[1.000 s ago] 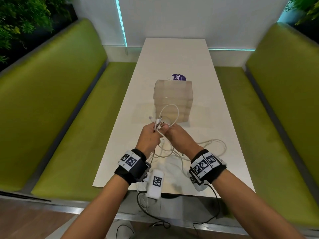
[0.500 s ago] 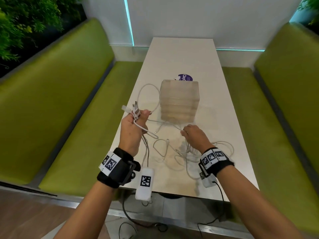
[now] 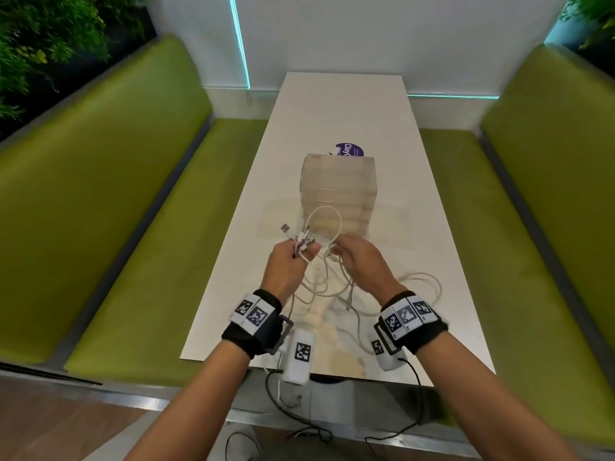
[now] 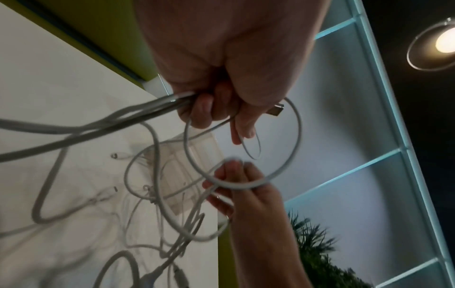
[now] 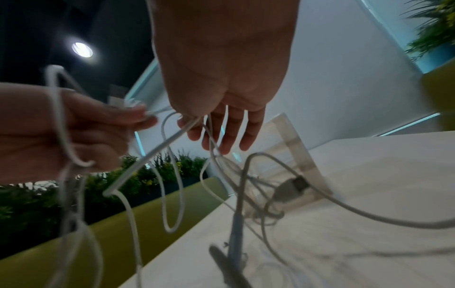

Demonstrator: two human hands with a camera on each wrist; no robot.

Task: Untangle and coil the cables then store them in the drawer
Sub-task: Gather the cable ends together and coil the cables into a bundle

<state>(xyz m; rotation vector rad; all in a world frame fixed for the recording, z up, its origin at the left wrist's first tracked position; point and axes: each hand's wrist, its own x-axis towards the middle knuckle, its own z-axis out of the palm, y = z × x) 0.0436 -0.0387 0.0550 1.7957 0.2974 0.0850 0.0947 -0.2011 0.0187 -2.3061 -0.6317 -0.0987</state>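
The hands have come back together above the table (image 3: 336,104): half a second ago the left hand (image 3: 286,266) was out to the left, pulling. Now it grips the plug ends while the right hand (image 3: 357,257) pinches a loop of the cables (image 3: 327,217) beside it. The rest lies tangled below, short of the drawer unit (image 3: 339,184). Coiling has apparently begun; the drawers look shut.
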